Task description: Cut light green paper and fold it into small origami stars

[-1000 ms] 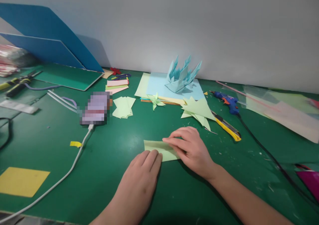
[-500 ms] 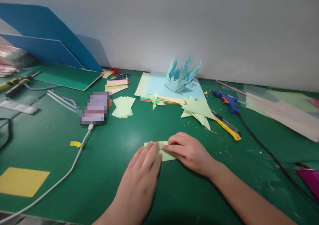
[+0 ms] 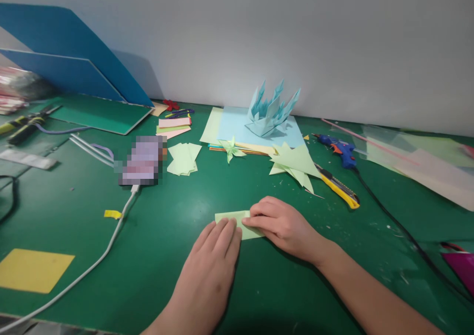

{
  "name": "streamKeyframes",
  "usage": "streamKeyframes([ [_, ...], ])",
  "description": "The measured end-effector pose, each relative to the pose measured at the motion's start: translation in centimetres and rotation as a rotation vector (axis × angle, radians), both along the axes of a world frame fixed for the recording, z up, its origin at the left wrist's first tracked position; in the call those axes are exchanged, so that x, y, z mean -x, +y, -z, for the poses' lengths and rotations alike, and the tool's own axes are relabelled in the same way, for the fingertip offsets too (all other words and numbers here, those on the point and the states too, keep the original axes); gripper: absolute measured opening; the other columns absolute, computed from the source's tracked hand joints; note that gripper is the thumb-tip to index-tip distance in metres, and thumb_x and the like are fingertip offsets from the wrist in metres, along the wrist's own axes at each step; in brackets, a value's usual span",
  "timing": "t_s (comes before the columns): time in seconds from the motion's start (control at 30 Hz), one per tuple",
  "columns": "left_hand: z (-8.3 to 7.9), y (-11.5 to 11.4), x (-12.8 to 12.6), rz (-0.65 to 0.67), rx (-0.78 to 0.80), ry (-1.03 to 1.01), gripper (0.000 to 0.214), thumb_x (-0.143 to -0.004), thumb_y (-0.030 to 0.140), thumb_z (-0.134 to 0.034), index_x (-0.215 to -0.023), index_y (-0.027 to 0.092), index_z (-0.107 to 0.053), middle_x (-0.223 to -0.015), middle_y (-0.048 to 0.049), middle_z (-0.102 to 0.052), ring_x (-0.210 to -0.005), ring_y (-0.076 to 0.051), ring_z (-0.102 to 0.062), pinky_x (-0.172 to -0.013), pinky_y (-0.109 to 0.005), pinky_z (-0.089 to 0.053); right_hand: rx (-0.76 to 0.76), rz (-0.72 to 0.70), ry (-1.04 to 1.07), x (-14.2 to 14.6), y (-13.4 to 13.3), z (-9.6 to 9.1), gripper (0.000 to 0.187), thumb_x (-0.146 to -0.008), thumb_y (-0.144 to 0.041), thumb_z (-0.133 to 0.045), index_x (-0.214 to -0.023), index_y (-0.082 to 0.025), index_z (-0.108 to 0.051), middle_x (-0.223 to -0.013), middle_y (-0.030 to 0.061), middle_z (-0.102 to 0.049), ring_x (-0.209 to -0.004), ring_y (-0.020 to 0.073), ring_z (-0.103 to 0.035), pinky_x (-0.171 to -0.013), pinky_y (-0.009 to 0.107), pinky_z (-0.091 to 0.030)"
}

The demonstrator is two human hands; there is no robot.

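Observation:
A small folded light green paper point(image 3: 234, 217) lies on the green mat point(image 3: 177, 256) in front of me. My left hand point(image 3: 211, 271) rests flat on the mat, its fingers stretched out with the tips on the paper's near edge. My right hand point(image 3: 283, 225) presses on the paper's right part with its fingers bent and held together. Most of the paper is hidden under the two hands.
Behind the hands lie green folded paper triangles point(image 3: 294, 164), a yellow utility knife point(image 3: 338, 189), a blue glue gun point(image 3: 340, 152) with its black cord, a blue paper crown point(image 3: 272, 110) on coloured sheets, a blurred phone point(image 3: 142, 161) with a white cable, and a yellow sheet point(image 3: 33, 271).
My right hand drew back to the right and curled its fingers on the paper. My left fingers slid onto the paper, then back a little toward its near edge.

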State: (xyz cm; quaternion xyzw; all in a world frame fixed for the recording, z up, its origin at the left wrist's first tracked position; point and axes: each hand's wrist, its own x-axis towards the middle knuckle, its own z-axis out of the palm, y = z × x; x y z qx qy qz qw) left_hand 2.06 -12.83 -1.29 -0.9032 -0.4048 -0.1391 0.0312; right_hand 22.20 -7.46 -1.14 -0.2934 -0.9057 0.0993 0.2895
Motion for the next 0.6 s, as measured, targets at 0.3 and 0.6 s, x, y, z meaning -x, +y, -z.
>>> streamKeyframes([
  [0.3, -0.07, 0.16, 0.21, 0.03, -0.019, 0.017, 0.043, -0.082, 0.003, -0.034, -0.12, 0.008, -0.054, -0.121, -0.0124, -0.063, -0.111, -0.025, -0.057, -0.098, -0.04, -0.043, -0.005, -0.01, -0.019, -0.07, 0.05, -0.15, 0.025, -0.093, -0.013, -0.042, -0.096, -0.015, -0.067, -0.086, 0.0085, -0.065, -0.077, 0.0185, -0.052, -0.068, 0.031, -0.046],
  [0.6, -0.01, -0.04, -0.01, 0.017, -0.057, 0.069, 0.044, -0.081, 0.004, -0.034, -0.119, 0.007, -0.056, -0.122, -0.0118, -0.063, -0.11, -0.025, -0.058, -0.098, -0.038, -0.042, -0.009, -0.014, -0.035, -0.09, 0.04, -0.31, 0.024, -0.093, -0.012, -0.042, -0.096, -0.014, -0.066, -0.087, 0.0086, -0.065, -0.08, 0.0187, -0.053, -0.071, 0.032, -0.047],
])
